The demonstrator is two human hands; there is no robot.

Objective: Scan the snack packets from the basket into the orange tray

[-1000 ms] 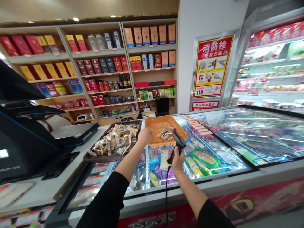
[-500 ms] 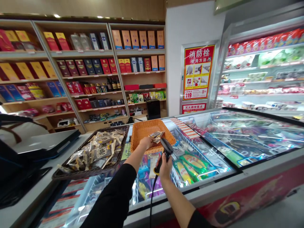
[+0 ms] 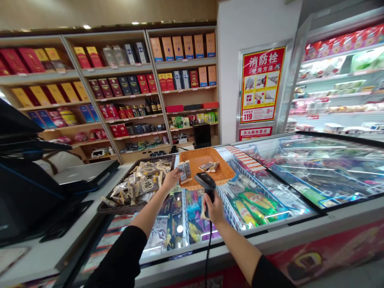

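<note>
Scanner [image 3: 205,181] points forward-left; packet [image 3: 185,171] held lengthwise upright

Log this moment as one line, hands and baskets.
left hand: holding packet | right hand: holding scanner | orange basket: loose packets | dark basket: packet pile

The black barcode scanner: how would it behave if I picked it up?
The black barcode scanner is probably stiff, with its hard-looking shell. It may feel top-heavy, since its bulky head juts out above the right hand. The hanging cable might tug on it.
</note>
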